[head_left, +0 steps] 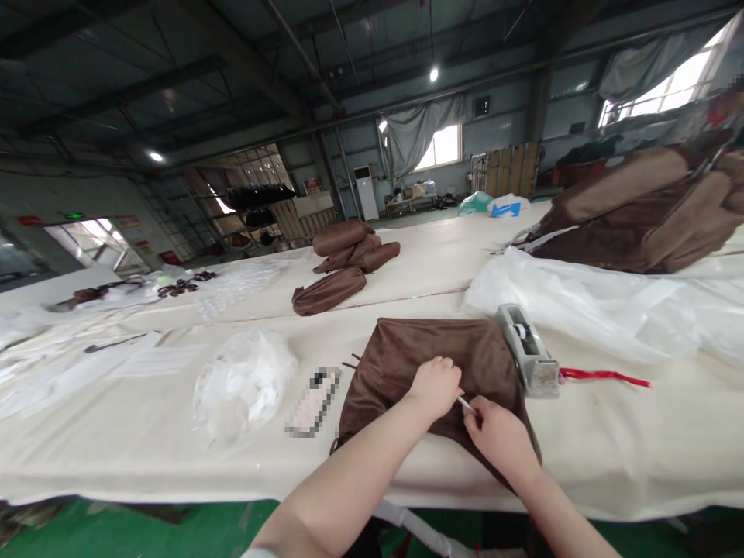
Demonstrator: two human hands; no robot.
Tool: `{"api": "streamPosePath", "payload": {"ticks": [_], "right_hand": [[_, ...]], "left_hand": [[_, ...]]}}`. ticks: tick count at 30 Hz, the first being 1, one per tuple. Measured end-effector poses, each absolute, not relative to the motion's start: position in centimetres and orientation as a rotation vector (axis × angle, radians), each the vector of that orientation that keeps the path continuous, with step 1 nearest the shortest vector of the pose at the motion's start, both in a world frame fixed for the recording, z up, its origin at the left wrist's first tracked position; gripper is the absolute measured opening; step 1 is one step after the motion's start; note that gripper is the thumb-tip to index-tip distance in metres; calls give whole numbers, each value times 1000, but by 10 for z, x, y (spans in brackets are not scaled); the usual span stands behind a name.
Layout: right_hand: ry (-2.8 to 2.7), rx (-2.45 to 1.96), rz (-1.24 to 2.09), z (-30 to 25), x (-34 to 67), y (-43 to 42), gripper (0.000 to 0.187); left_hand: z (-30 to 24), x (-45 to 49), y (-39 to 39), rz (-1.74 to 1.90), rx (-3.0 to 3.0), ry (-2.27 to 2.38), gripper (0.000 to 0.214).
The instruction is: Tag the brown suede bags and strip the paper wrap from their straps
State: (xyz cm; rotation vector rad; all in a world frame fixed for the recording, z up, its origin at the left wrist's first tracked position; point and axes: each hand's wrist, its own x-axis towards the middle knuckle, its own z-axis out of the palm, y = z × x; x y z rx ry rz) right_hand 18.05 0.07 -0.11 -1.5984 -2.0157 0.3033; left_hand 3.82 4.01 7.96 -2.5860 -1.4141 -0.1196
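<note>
A dark brown bag point(401, 349) of soft material lies flat near the table's front edge, right under both hands. My left hand point(437, 387) rests over its middle with the fingers curled in. Close beside it, my right hand point(497, 434) is closed, thumb and fingers pinched together. A thin white stick-like piece point(466, 404) spans the small gap between the hands, and its ends are hidden in the fingers. Whether it is a tool or part of the bag I cannot tell. Against the bag's right side stands a grey tape dispenser point(528, 353).
A blurred-out phone point(314, 403) and a crumpled clear plastic bag point(244, 384) lie to the left. Rolled brown bags point(331, 291) sit farther back. At right are plastic sheeting point(587, 302), a red ribbon point(604, 377) and a large brown pile point(633, 209).
</note>
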Motion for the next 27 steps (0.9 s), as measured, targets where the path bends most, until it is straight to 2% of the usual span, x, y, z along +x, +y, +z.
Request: {"api": "streamPosePath", "payload": {"ticks": [3, 8, 16, 19, 23, 27], "right_hand": [[-2051, -1625, 164, -4, 190, 5, 21], [-1933, -1601, 211, -15, 194, 18, 22], [-1863, -1735, 237, -15, 191, 32, 30], [-1894, -1733, 248, -14, 192, 31, 25], [-1936, -1677, 303, -14, 193, 24, 8], [-1921, -1675, 262, -15, 190, 17, 10]], "left_hand": [[75, 55, 44, 27, -2560, -1331, 11], [67, 58, 41, 45, -2593, -1260, 16], [68, 34, 45, -333, -2741, -1400, 11], [64, 32, 49, -378, -2775, -1468, 15], [56, 35, 54, -400, -2733, -1536, 15], [50, 40, 52, -409, -2651, -1568, 12]]}}
